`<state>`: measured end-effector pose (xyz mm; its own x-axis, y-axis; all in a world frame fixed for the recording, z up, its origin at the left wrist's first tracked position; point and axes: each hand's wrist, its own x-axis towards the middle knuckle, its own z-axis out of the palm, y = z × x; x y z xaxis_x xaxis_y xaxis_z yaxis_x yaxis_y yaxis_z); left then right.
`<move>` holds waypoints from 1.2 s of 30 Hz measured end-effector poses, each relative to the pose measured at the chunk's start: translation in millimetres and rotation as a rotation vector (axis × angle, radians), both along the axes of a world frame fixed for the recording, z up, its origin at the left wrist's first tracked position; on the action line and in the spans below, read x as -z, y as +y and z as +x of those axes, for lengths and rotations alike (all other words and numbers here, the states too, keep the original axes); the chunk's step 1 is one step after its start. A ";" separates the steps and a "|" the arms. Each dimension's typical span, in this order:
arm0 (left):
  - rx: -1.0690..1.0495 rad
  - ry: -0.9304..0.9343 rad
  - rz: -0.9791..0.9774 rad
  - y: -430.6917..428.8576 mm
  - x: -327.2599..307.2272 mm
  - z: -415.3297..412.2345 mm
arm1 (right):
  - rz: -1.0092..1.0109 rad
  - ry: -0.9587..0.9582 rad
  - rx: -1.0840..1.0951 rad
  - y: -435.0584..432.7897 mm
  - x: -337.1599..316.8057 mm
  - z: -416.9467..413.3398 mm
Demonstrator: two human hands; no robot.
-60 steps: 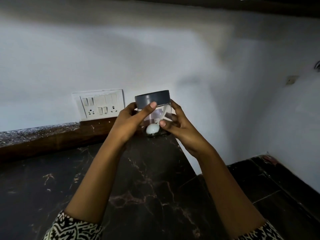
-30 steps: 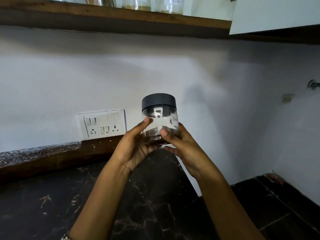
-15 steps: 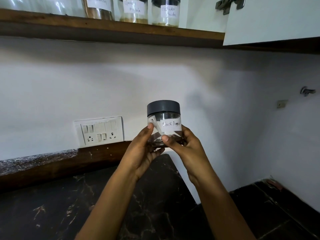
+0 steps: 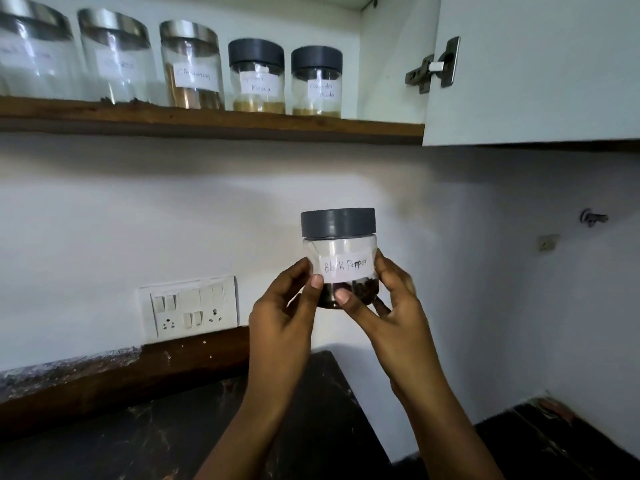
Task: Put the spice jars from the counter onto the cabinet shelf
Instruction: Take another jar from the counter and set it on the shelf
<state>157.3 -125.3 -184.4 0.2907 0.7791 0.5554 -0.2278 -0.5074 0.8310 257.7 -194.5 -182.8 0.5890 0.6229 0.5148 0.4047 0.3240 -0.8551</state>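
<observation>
**Black pepper jar held up below the cabinet shelf**

Both hands hold one clear jar (image 4: 338, 258) in the air in front of the white wall, above the dark marbled counter (image 4: 138, 441) and well below the wooden cabinet shelf (image 4: 214, 123); the jar stands upright, with a dark grey lid (image 4: 338, 222) on top and a white label reading "Black Pepper" facing the camera; dark peppercorns lie at its bottom. The left hand (image 4: 282, 315) has its grip closed on the jar's left side, thumb on the front by the label's edge, fingers curled behind; the right hand (image 4: 391, 306) has its grip closed on the jar's right side and lower front, thumb pressed on the base below the label.

On the shelf stand five jars in a row: at the right end two with dark grey lids, one labelled "Coriander Powder" (image 4: 317, 83), beside it one whose label ends in "Masala" (image 4: 257, 77), both with a low layer of yellowish powder; further left, three taller jars with metal lids, one labelled "Cinnamon" (image 4: 191, 65), the other two with labels too blurred to read. The white cabinet door (image 4: 540, 71) stands open at the right, its hinge (image 4: 434, 67) showing; a white switch and socket plate (image 4: 194, 308) sits on the wall left of the hands, just above the counter's wooden back edge.
</observation>
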 end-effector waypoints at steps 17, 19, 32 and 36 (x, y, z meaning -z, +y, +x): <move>-0.195 0.234 0.546 45.6 -205.0 103.2 | 0.381 -0.182 0.201 49.7 -186.2 106.1; -0.269 0.287 0.554 58.0 -217.7 119.1 | 0.350 -0.200 0.211 67.2 -199.8 120.2; -0.558 0.529 0.465 98.9 -232.9 178.2 | 0.002 -0.425 0.342 132.3 -218.9 191.7; -0.624 0.567 0.447 99.0 -232.2 182.7 | -0.052 -0.487 0.365 136.5 -222.6 196.6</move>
<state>340.0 -26.2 47.9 0.2122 0.6346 0.7431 0.5685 -0.6987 0.4344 454.3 -58.0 39.8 0.4738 0.4568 0.7529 0.8304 0.0529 -0.5547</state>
